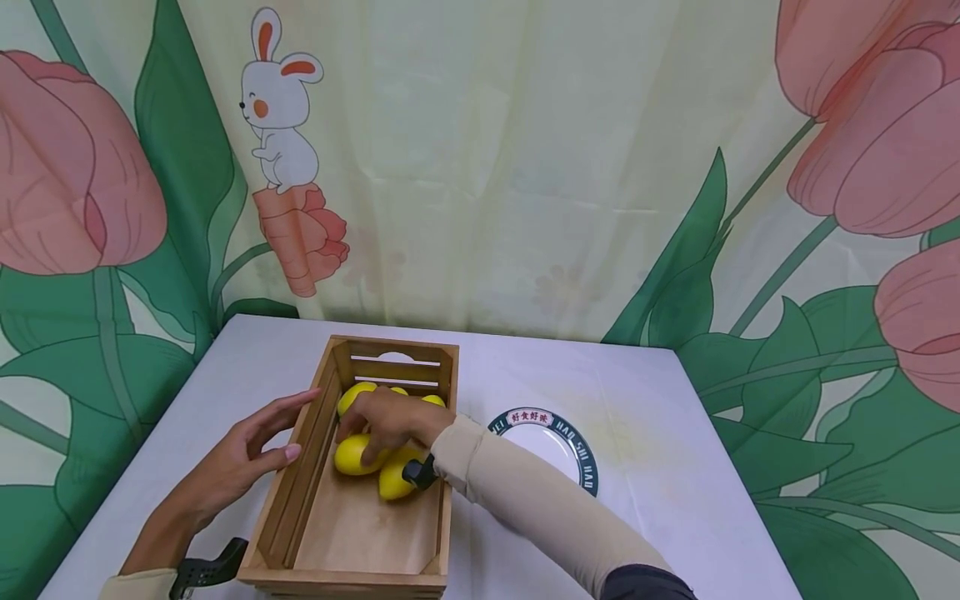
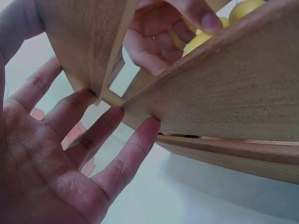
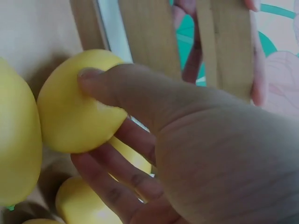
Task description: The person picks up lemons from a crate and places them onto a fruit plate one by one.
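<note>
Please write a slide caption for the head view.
Right hand grips a lemon in the wooden crate; left hand touches the crate's side; plate at right.

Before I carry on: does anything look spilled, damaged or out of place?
One thing in the head view: a faint yellowish patch right of the plate, odd against the white cloth, possibly a stain. The lemons in view lie inside the crate; no damage shows.

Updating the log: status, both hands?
Right hand grips yellow oval lemon inside brown slatted wooden crate. Left hand touches crate's side. Other yellow lemons crowd close.
</note>
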The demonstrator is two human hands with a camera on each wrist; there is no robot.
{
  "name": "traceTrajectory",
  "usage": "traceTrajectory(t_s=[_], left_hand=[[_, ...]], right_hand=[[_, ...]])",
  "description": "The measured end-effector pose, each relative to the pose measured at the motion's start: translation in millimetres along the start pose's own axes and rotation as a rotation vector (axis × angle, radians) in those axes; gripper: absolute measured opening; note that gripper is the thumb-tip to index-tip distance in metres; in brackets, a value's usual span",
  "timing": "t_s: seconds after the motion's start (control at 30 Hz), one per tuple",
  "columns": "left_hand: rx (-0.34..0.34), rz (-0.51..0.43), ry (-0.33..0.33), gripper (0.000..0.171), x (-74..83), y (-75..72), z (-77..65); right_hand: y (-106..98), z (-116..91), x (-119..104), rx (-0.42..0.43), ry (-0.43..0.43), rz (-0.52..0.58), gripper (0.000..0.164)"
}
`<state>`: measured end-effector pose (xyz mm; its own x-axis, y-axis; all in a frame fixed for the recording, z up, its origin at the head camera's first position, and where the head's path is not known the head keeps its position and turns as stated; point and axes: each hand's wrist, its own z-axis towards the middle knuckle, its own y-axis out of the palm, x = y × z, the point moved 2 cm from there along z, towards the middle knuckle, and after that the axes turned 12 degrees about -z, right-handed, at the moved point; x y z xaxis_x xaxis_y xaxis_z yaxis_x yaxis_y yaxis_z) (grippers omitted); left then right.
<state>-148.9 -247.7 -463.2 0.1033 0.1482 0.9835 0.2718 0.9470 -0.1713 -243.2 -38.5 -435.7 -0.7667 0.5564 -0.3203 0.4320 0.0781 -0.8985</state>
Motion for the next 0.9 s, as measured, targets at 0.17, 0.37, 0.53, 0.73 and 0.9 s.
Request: traceTrajectory(t_s=[0.17,0.37,0.53,0.73,0.9], left_hand=[[0.005,0.002,-0.016,0.063,-1.4,-0.5,0.1],[0.016,0.001,-0.036,0.064,-2.5,-0.7,-0.7],[0.015,-0.001,-0.04,0.064,-1.8,-0.5,0.5],[0.011,0.011,-0.034,0.064,-0.3,-0.2,0.9],[0.014,0.021,-0.033,0.065,0.2,0.8,0.5]], right_hand=[[-1.8,-0.7,-2.4,-0.022,-0.023,0.073,0.042],[-1.7,-2.3,-4.9,-0.065,-0.031,0.182,0.041],[-2.4,-2.4,-4.5,-0.127,-0.15,0.298,0.041],[-5.1,-2.6,-4.9,-0.184,-0.256,0.39,0.04],[-6.6,-4.1,-7.2,-0.222,-0.289,0.447,0.042]])
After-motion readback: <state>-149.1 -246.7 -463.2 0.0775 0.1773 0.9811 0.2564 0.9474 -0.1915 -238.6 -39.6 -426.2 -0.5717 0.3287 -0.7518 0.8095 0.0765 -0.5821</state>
